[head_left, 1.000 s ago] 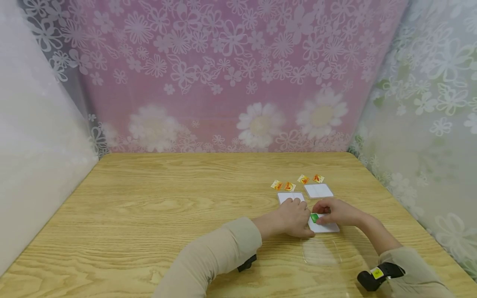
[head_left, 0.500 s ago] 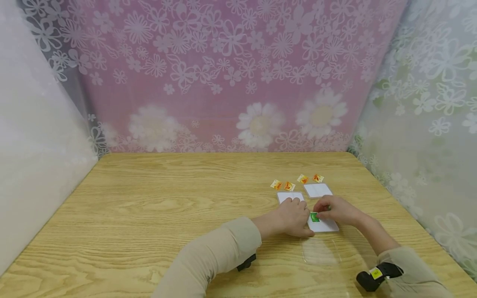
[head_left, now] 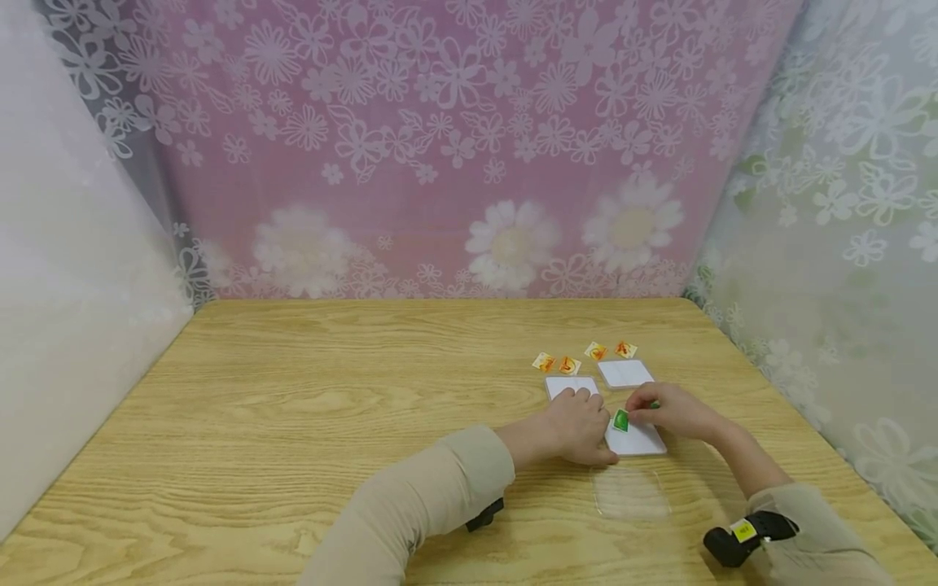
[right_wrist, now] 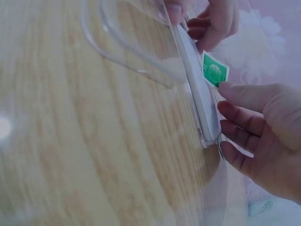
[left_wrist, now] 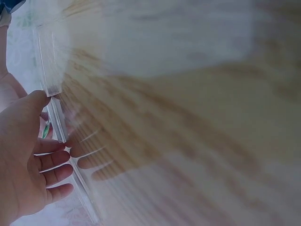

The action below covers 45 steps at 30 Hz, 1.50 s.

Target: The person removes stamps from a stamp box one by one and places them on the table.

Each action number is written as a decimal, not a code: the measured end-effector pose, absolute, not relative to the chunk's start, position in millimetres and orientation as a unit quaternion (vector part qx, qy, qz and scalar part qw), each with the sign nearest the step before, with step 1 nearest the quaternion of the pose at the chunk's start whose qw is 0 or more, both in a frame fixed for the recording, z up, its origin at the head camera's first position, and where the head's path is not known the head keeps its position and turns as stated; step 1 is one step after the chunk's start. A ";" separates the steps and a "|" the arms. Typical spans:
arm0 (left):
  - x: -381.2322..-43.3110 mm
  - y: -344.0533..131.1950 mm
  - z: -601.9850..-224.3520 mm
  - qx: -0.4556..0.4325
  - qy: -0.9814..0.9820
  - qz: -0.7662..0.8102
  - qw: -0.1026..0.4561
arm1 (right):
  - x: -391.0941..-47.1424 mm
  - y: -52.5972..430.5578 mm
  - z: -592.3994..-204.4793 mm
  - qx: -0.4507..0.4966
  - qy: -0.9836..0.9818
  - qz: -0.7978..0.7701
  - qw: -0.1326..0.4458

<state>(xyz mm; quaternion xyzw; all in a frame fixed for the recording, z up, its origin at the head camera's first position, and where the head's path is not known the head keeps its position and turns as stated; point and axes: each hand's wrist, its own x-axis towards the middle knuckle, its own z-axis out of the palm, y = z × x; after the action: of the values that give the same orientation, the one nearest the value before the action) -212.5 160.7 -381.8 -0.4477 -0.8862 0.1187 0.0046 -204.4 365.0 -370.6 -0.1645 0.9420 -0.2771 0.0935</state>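
In the head view my left hand (head_left: pixel 575 427) grips the left end of a flat white case (head_left: pixel 639 442), thumb at its near edge and fingers beyond. A small green stamp-like card (head_left: pixel 621 420) stands tilted above the case's left part. My right hand (head_left: pixel 677 413) pinches this card at its right edge; the right wrist view shows the thumb on a corner of the green card (right_wrist: pixel 215 70), the other fingers loosely curled. Another bit of green (head_left: pixel 655 404) shows behind the right fingers, mostly hidden. In the left wrist view the left hand (left_wrist: pixel 28 150) spans the case end.
A clear plastic lid (head_left: pixel 632 494) lies just in front of the case. Two more white cases, one partly under the left hand (head_left: pixel 572 386) and one behind the right (head_left: pixel 625 373), lie farther back. Several small orange picture cards (head_left: pixel 570 365) lie behind them on the wooden table (head_left: pixel 330 423).
My right hand has lifted the green card from nearly flat on the white case to a tilted position, shifting slightly away and right. The left hand stays still.
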 end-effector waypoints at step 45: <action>-213.1 161.0 -382.4 -0.453 -0.882 0.129 0.014 | -223.1 361.5 -369.1 -0.060 0.960 -0.256 0.094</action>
<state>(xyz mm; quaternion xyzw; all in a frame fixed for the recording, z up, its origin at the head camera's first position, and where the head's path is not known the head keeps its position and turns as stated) -213.1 161.0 -382.4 -0.4531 -0.8819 0.1293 0.0145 -223.1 361.5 -369.1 -0.0596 0.9602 -0.2561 0.0942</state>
